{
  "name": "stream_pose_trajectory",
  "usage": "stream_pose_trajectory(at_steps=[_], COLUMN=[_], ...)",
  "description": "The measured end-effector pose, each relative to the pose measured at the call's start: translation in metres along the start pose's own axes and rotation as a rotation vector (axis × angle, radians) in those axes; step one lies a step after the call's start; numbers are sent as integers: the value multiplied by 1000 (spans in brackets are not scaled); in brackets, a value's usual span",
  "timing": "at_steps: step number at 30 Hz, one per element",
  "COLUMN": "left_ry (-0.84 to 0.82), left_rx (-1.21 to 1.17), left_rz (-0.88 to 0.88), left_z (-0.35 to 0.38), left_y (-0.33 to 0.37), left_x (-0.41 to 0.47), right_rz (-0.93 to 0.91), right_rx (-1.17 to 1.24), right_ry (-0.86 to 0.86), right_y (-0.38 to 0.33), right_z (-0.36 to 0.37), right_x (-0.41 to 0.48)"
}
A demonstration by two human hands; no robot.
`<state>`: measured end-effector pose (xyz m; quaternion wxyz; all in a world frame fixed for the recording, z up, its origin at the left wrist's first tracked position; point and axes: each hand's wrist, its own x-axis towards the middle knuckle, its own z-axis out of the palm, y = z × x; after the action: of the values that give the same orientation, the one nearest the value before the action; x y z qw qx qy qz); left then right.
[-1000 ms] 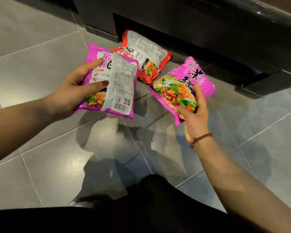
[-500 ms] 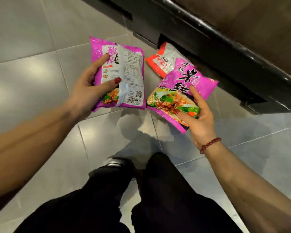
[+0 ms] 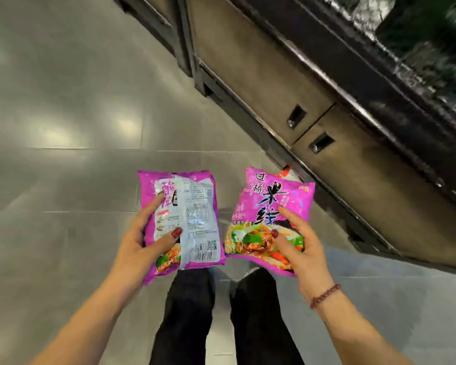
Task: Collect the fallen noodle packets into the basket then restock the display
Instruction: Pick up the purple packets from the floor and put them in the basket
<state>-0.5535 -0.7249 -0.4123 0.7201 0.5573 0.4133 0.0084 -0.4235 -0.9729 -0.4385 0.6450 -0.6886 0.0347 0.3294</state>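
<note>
a: what's nearest?
b: black trouser legs (image 3: 184, 320), then both hands.
a: fingers?
b: left hand (image 3: 142, 243) curls thumb and fingers round a pink noodle packet (image 3: 195, 206), back side up. right hand (image 3: 303, 248) grips a second pink packet (image 3: 271, 201), front up. both are held side by side above the floor (image 3: 63, 127).
a: beyond?
b: a red-orange packet (image 3: 287, 173) peeks out at the dark display cabinet (image 3: 274, 75) base.
</note>
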Motion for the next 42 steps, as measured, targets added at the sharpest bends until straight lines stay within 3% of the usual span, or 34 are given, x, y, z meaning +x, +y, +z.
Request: stream_pose_trajectory(at_steps=[8,18,42], left_ry=[67,222,573], left_rx=[-123,-248,-389], left_rz=[65,204,338], left_z=[-87,-181,-360], left_y=[127,206,472], left_x=[-92,-103,210], right_rz=[-110,-143,-194], right_rx=[-122,-115,-146], right_ry=[-182,-319,-616], right_y=[-146,-235,-459], right_z=[106,232,551], right_x=[-42,-27,343])
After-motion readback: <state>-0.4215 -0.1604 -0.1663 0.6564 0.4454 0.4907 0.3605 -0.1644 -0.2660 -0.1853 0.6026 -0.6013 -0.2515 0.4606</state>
